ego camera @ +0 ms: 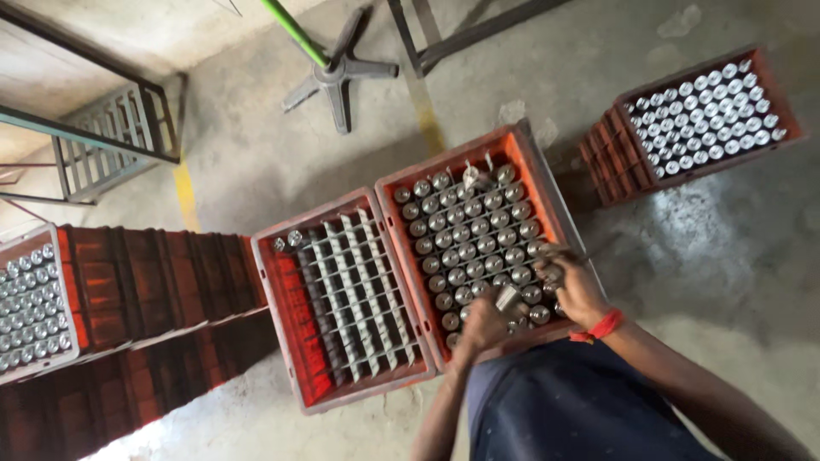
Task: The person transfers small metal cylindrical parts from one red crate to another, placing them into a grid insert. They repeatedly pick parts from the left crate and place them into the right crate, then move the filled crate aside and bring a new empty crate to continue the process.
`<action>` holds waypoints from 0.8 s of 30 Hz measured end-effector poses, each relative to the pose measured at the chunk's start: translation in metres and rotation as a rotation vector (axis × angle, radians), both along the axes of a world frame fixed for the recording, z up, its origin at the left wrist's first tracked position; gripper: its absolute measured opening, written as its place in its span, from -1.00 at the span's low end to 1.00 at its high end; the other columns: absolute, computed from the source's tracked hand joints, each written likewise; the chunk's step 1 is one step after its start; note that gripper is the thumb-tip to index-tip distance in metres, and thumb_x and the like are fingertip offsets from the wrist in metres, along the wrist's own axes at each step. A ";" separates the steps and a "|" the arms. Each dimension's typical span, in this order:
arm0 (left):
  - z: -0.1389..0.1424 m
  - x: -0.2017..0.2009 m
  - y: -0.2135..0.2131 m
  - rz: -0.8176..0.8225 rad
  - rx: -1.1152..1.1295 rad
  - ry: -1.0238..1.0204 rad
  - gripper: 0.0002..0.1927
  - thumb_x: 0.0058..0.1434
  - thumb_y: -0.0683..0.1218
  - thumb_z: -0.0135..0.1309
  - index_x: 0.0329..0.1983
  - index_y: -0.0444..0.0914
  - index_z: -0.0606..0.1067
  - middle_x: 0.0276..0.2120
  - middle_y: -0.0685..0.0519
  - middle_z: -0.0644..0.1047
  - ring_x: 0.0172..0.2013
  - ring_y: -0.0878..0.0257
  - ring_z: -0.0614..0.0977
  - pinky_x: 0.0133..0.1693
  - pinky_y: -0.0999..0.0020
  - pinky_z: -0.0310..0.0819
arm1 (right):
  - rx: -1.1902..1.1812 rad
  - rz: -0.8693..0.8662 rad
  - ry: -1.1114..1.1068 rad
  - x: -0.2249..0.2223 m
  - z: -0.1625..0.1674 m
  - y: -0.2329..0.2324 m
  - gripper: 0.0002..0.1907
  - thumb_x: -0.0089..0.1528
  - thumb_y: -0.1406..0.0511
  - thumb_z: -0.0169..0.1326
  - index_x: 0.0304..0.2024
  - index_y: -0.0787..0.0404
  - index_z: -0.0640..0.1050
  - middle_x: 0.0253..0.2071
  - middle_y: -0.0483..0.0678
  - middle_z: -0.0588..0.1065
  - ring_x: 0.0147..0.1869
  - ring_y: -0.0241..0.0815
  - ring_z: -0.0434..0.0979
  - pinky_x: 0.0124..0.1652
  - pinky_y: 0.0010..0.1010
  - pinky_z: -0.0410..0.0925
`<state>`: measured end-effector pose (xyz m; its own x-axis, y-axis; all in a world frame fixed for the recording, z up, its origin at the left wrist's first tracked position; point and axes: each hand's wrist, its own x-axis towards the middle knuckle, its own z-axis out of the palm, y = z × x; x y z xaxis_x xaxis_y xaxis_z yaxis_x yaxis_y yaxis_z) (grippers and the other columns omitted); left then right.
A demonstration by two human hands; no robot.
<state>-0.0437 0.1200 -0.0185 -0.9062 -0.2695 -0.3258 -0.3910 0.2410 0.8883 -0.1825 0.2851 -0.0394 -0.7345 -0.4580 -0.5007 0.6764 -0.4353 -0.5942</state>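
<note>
Hands work at the near edge of a full red crate (559, 213). The left hand (483, 323) is curled tight around a shiny metal cylinder (507, 297), lifting it just above the packed rows. The right hand (574, 286), a red band (600, 327) at its wrist, rests fingers-down on the cylinders, its grip hidden. Beside it on the left sits a nearly empty crate (295, 299) with grey dividers. Farther off, another full crate (773, 85) stands on the concrete floor (735, 256).
</note>
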 end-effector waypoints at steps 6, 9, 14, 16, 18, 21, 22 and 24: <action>-0.001 -0.116 -0.108 0.286 -0.508 0.112 -0.44 0.25 -0.05 0.21 0.26 -0.33 0.35 -0.03 -0.36 0.53 -0.17 -0.26 0.65 -0.21 -0.08 0.57 | 0.084 -0.250 -0.102 -0.037 -0.001 0.057 -0.83 0.43 0.37 -0.07 0.02 0.21 0.52 -0.22 -0.02 0.51 -0.11 -0.15 0.60 -0.06 -0.35 0.49; 0.011 -0.154 -0.122 0.228 -0.732 0.246 -0.41 0.22 -0.15 0.17 0.34 -0.22 0.37 0.21 -0.39 0.40 0.06 -0.34 0.54 -0.03 -0.13 0.51 | 0.055 -0.228 -0.091 -0.023 0.000 0.070 -0.84 0.45 0.35 -0.07 0.04 0.23 0.48 -0.20 0.01 0.51 -0.07 -0.12 0.58 -0.03 -0.34 0.49; 0.017 -0.169 -0.103 0.386 -0.606 0.398 -0.53 0.39 -0.14 0.06 0.37 -0.19 0.40 0.26 -0.27 0.45 0.19 -0.17 0.55 0.10 -0.03 0.54 | 0.169 -0.172 -0.113 0.000 0.002 0.083 -0.81 0.42 0.33 -0.07 0.06 0.15 0.49 -0.18 -0.04 0.51 -0.06 -0.15 0.57 -0.09 -0.37 0.46; 0.015 -0.174 -0.093 0.459 -0.520 0.437 -0.58 0.46 -0.08 -0.05 0.37 -0.16 0.42 0.25 -0.16 0.52 0.21 -0.02 0.61 0.19 0.07 0.57 | 0.178 -0.167 -0.122 0.004 -0.001 0.085 -0.80 0.41 0.33 -0.07 0.06 0.13 0.49 -0.18 -0.03 0.52 -0.08 -0.17 0.57 -0.11 -0.38 0.46; 0.011 -0.181 -0.085 0.386 -0.245 0.058 -0.48 0.49 0.04 -0.15 0.50 -0.12 0.26 0.23 -0.19 0.51 -0.07 -0.22 0.58 -0.07 -0.06 0.51 | 0.195 -0.158 -0.117 0.006 -0.005 0.086 -0.80 0.41 0.33 -0.08 0.06 0.12 0.49 -0.18 -0.01 0.53 -0.10 -0.17 0.57 -0.12 -0.39 0.45; 0.009 -0.189 -0.079 0.591 0.088 0.177 -0.44 0.53 0.14 -0.16 0.46 -0.24 0.21 0.19 -0.22 0.50 -0.09 -0.05 0.57 -0.09 0.11 0.47 | 0.211 -0.111 -0.062 0.012 -0.010 0.085 -0.81 0.44 0.33 -0.05 0.08 0.18 0.50 -0.18 0.02 0.54 -0.15 -0.15 0.55 -0.18 -0.39 0.42; 0.007 -0.187 -0.080 0.704 0.180 0.336 -0.43 0.54 0.16 -0.14 0.41 -0.31 0.23 0.17 -0.23 0.50 -0.03 0.09 0.57 -0.04 0.23 0.48 | 0.448 0.012 0.273 0.013 -0.011 0.084 -0.71 0.32 0.41 -0.07 0.09 0.22 0.49 -0.15 0.04 0.53 -0.14 -0.11 0.56 -0.18 -0.37 0.44; 0.006 -0.175 -0.088 0.729 0.191 0.560 -0.50 0.59 0.12 -0.05 0.33 -0.38 0.37 0.12 -0.28 0.57 0.02 0.09 0.61 0.03 0.20 0.50 | 0.896 0.277 0.940 0.019 -0.013 0.084 -0.46 0.07 0.58 -0.13 0.11 0.30 0.46 -0.08 0.08 0.52 -0.12 -0.05 0.55 -0.19 -0.33 0.48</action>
<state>-0.2187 0.0319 -0.0123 -0.5733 -0.8193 0.0095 0.1087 -0.0646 0.9920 -0.1631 0.3695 -0.0527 -0.9016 -0.4280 -0.0622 -0.1451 0.4347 -0.8888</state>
